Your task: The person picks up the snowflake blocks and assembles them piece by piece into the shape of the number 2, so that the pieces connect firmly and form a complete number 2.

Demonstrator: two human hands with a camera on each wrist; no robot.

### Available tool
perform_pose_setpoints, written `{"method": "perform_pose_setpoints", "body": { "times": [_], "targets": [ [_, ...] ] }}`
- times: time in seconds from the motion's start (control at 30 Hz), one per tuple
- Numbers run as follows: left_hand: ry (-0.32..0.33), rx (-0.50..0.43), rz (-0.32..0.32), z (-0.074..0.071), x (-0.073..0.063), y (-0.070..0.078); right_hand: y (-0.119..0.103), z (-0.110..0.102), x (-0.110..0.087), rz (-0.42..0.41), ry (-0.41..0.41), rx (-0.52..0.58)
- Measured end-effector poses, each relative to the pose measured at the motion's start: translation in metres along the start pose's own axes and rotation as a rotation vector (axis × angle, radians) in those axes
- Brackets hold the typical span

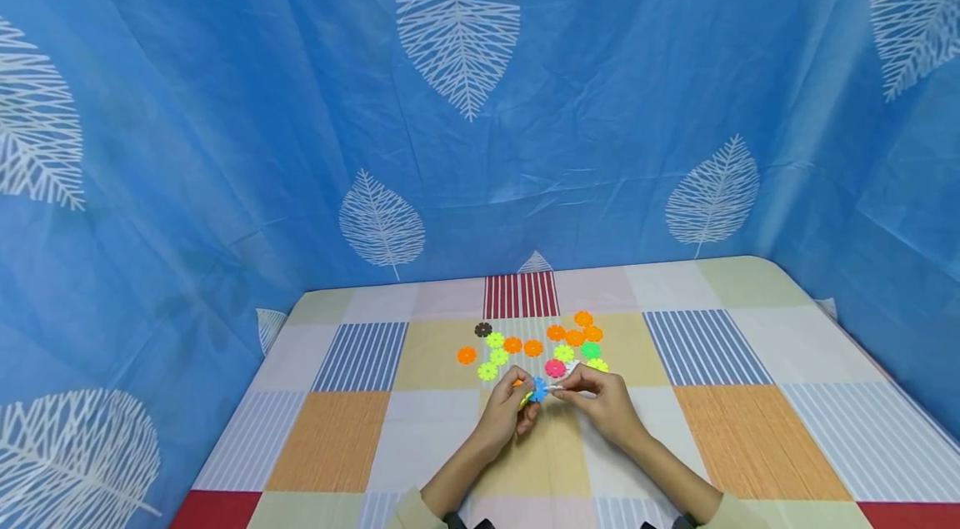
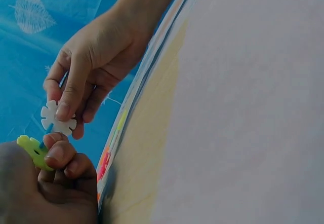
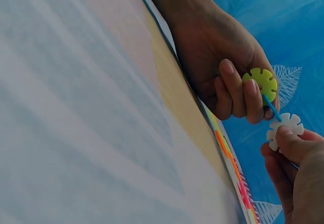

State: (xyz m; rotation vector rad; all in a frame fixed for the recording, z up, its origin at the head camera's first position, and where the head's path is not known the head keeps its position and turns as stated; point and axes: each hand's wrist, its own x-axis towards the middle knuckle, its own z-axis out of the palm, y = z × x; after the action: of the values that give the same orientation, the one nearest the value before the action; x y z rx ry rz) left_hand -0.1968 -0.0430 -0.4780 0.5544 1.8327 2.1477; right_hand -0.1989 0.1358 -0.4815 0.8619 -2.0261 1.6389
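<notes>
My left hand (image 1: 504,414) grips a small cluster of notched plastic snowflake discs. In it are a yellow-green disc (image 3: 268,83) and a blue disc (image 1: 538,390), seen edge-on in the wrist views; a bit of orange shows by the thumb in the head view. Between thumb and fingers, my right hand (image 1: 606,406) pinches a white disc (image 2: 49,115). The white disc meets the blue one at its edge, standing crosswise to it. Fingers cover part of the yellow-green disc.
Beyond the hands, loose discs lie on the checked tablecloth (image 1: 435,429): several orange discs (image 1: 533,348), several yellow-green discs (image 1: 487,371), a dark brown disc (image 1: 483,330), a pink-red disc (image 1: 555,368) and a green disc (image 1: 591,351). A blue leaf-print curtain (image 1: 570,137) surrounds the table.
</notes>
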Motion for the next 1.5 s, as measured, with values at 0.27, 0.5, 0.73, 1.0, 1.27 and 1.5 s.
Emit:
{"method": "perform_pose_setpoints", "body": {
  "times": [0.27,0.5,0.73,1.0,1.27,1.5],
  "targets": [
    [-0.015,-0.005,0.022,-0.001,0.003,-0.004,-0.002,0.004,0.001,-0.095,0.047,-0.053],
    [0.016,0.036,0.069,-0.005,0.007,-0.012,0.005,0.005,0.000,-0.038,0.025,-0.058],
    [0.248,0.002,0.073,-0.027,0.012,-0.007,0.035,0.030,-0.002,0.164,-0.059,-0.189],
    [0.303,-0.042,0.076,-0.039,0.008,0.012,0.038,0.053,0.009,0.210,-0.064,-0.514],
    [0.251,0.010,0.049,-0.031,0.004,0.007,0.034,0.045,0.006,0.387,0.105,-0.178],
    [0.197,0.045,0.071,-0.029,0.003,0.003,0.028,0.031,0.005,0.597,0.249,0.335]
  ]
}}
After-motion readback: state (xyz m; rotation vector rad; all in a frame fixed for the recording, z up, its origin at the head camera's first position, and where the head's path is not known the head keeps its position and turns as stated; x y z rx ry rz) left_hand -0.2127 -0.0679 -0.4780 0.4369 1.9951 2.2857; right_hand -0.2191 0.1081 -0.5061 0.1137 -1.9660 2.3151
